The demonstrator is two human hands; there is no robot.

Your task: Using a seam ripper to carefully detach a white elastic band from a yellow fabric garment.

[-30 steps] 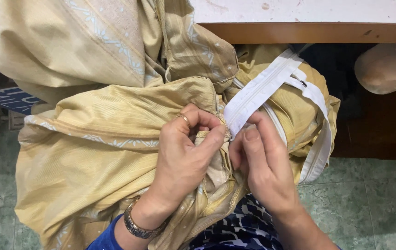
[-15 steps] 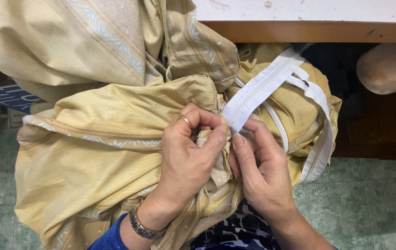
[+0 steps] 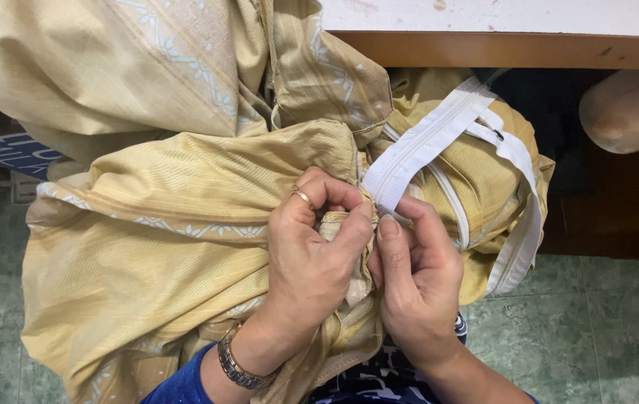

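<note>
Yellow-beige striped fabric lies bunched over the person's lap, its gathered edge caught between both hands. Left hand, with a ring and a metal wristwatch, is curled shut, thumb and fingers pinching the fabric fold. Right hand is closed beside it, thumb and forefinger gripping the end of the white zipper tape, which runs up toward the wooden table edge. Compared with a second ago, the right hand's fingers have drawn in closer to the left; the fabric has barely shifted.
</note>
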